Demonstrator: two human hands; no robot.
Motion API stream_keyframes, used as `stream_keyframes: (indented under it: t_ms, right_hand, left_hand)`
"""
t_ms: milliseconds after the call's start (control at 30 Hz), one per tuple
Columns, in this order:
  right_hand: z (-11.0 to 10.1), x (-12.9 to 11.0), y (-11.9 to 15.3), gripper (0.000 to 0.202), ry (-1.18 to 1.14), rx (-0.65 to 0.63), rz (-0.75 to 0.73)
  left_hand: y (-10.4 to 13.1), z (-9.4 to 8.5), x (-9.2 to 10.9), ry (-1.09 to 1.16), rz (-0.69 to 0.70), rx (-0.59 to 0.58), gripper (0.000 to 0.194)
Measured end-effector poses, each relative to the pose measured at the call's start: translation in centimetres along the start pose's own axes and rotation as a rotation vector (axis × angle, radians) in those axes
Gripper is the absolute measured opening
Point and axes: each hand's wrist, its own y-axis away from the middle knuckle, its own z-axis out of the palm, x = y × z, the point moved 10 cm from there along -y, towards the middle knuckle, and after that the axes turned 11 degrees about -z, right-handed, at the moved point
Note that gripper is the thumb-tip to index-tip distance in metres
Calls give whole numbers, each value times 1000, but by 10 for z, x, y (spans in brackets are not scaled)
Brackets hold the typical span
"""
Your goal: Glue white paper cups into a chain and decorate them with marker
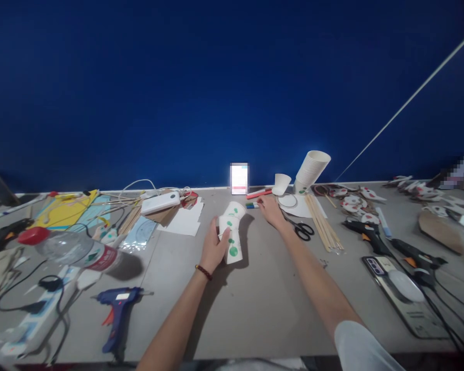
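**Left hand (214, 245) grips two paper cups (232, 239); right hand (270, 210) is at the pens (252, 205)**

The two paper cups sit end to end over the middle of the table (263, 293), with the left hand's thumb and fingers closed around them. The right hand, beyond them and to their right, has bent fingers beside the pens; whether it grips one I cannot tell. Behind the cups stands a bright screen (239, 179). To their right lie scissors (304, 231) and wooden sticks (321, 221), with a cup stack (312, 170) farther back. To their left are torn white paper (182, 220), a bottle (104, 257) and, nearer the front edge, a blue glue gun (118, 312).
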Motion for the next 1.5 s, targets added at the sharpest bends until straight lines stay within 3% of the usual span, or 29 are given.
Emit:
stream_keyframes:
  t_ms: [133,333,500,1100,1200,1333,1433,1500]
  right_hand:
    - [6,3,-1,30,-37,1,-21]
    - [10,7,3,27,-31,-6,-11]
    - [7,1,7,25,-26,-2,9]
    - [-3,-16,9,13,-144,32,-66]
    - [-18,-20,4,17,-188,75,-67]
    - [-45,-34,7,31,-284,108,-28]
    - [-54,-75,29,28,-505,-55,-72]
    - [-51,-117,56,26,-562,-296,-168]
  left_hand:
    - [-2,-1,-2,10,-13,31,45]
    - [2,5,10,-93,85,9,30]
    - [4,8,12,-211,138,19,32]
    - [2,4,3,-177,103,54,45]
    - [4,-2,16,-202,159,103,52]
    - [18,-7,56,-305,274,133,51]
    - [38,11,77,-371,267,-107,45]
    - [63,25,93,-613,383,-196,37]
